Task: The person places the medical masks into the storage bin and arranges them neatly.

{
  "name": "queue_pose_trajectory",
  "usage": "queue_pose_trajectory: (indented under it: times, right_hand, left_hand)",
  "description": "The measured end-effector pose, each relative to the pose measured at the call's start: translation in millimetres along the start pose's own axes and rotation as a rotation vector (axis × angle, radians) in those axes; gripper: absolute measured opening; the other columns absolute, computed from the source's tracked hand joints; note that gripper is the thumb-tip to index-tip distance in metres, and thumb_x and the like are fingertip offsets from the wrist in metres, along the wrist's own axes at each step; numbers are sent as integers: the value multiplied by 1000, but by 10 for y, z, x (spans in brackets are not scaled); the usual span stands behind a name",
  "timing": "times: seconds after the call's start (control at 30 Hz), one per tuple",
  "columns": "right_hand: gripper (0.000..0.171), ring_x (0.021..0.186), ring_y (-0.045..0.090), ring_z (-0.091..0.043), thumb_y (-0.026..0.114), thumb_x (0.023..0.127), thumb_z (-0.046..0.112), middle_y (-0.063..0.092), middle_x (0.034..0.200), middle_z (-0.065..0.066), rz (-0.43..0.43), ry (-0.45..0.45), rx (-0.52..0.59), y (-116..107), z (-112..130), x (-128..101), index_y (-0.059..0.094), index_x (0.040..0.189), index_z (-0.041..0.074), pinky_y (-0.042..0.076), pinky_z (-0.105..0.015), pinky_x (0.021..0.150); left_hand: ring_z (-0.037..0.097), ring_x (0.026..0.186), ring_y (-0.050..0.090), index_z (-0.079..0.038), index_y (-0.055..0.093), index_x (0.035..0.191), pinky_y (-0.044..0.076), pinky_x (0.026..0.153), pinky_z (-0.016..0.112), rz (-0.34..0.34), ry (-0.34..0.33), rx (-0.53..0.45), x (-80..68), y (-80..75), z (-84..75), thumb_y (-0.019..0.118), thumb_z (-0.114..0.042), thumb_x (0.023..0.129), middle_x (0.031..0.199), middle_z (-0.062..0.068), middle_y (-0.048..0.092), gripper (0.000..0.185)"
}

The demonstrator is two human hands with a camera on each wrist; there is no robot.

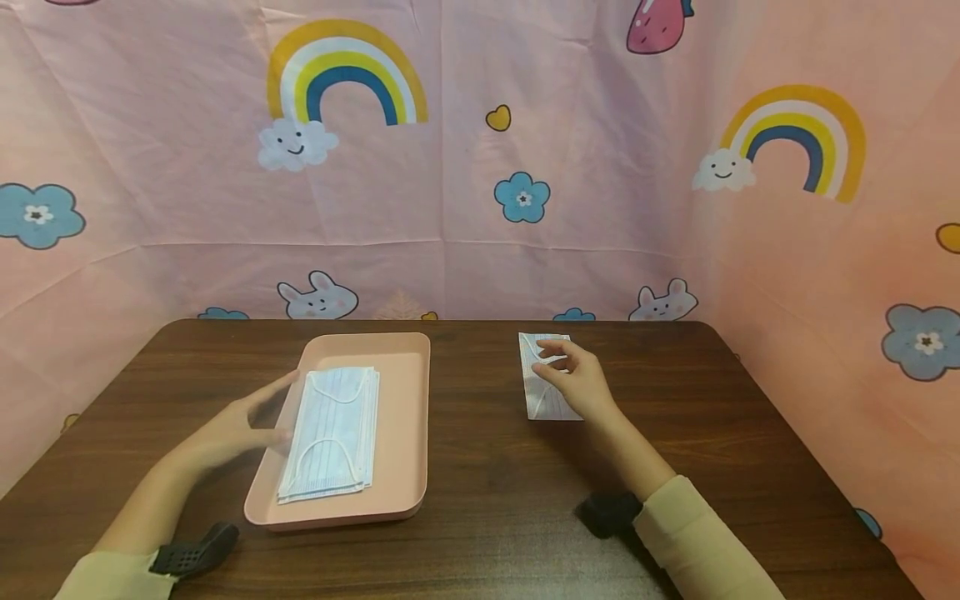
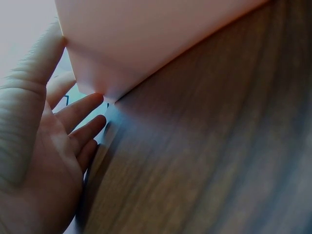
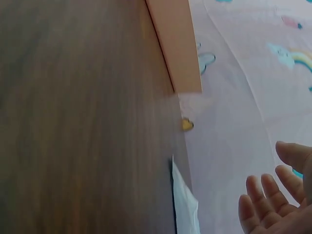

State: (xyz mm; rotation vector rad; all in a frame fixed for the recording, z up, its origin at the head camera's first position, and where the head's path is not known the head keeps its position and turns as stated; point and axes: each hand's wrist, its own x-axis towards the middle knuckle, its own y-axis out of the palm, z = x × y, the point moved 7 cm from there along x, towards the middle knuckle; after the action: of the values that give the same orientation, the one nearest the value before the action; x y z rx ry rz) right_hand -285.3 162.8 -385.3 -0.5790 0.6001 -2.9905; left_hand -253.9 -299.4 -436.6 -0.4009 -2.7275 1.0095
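Observation:
A pink tray (image 1: 408,417) lies on the dark wooden table (image 1: 495,500), left of centre, with a stack of light blue face masks (image 1: 333,433) in it. My left hand (image 1: 258,417) hovers open at the tray's left edge, fingers straight, holding nothing. The left wrist view shows that left hand (image 2: 48,141) spread beside the tray's wall (image 2: 146,39). A single face mask (image 1: 542,392) lies flat on the table right of centre. My right hand (image 1: 570,375) is just over it with relaxed fingers. In the right wrist view the right hand (image 3: 275,204) is open and apart from the mask (image 3: 186,207).
A pink cloth backdrop (image 1: 480,167) printed with rainbows, flowers and bunnies closes off the back and right sides of the table. Black wrist mounts (image 1: 191,554) sit on both forearms. The tray's far corner (image 3: 175,44) shows in the right wrist view.

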Motion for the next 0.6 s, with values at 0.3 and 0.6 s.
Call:
queue_pose_trajectory:
  times: [0.3,0.6]
  right_hand:
    - [39,94,61,-34,71,87,10,63,110,-20,-57,47,-30,-237,-217,89,61,124,0,49,-31,75]
    - [42,99,61,-35,72,86,8,62,111,-24,-70,62,-92,-398,-464,136,59,124,-4,49,-43,86]
  left_hand:
    - [57,134,12,-18,20,154,19,91,78,-1,-5,-4,-7,0,-5,75,-22,78,153,28,19,94]
    - [57,134,11,-18,20,154,18,90,79,1,8,-14,-4,2,0,75,-20,78,153,28,18,93]
